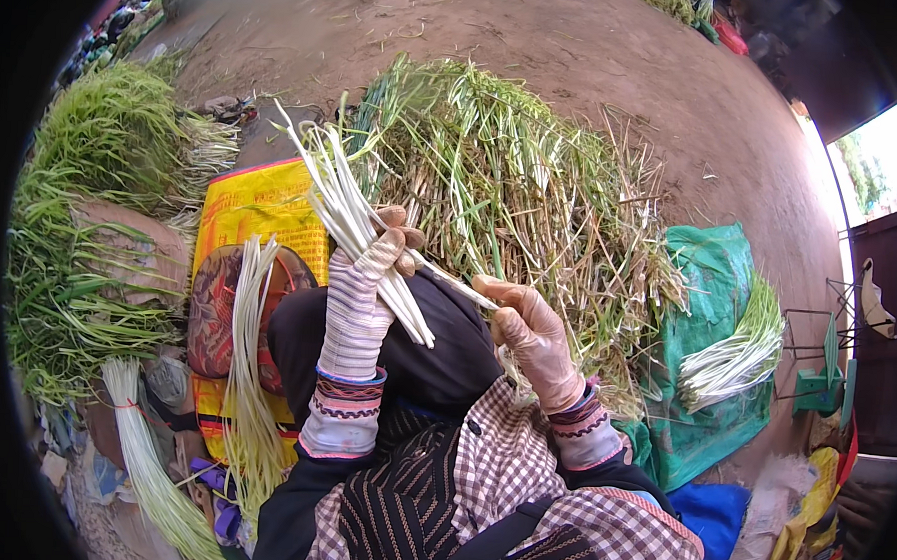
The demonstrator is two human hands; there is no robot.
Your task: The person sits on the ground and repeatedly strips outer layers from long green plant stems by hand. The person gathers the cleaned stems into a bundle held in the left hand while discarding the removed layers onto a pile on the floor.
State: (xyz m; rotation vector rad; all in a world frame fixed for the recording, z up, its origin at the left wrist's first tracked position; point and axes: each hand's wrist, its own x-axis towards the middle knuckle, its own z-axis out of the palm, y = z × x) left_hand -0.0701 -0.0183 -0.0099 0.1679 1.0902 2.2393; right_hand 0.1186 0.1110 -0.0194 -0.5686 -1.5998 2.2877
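Observation:
My left hand (378, 266), in a striped knit glove with tan fingertips, is closed around a bundle of long white plant stalks (341, 200). Its pale cut-looking ends point down over my dark trousers. Between my two hands runs a single stalk (456, 284); the thumb and fingers of my right hand (533, 329), in a thin tan glove, pinch its lower end. Beyond both hands lies a large heap of untrimmed green and brown stalks (490, 184). A loose bundle of pale stalks (247, 331) rests on a patterned red cushion (211, 311) at my left.
Under the cushion is a yellow printed sack (265, 189). Farther left are piled leafy greens (110, 130) and a stalk bundle tied with red string (138, 416). At right, white-and-green stalks (730, 367) lie on a green woven sack (708, 269), near a green stool (819, 386).

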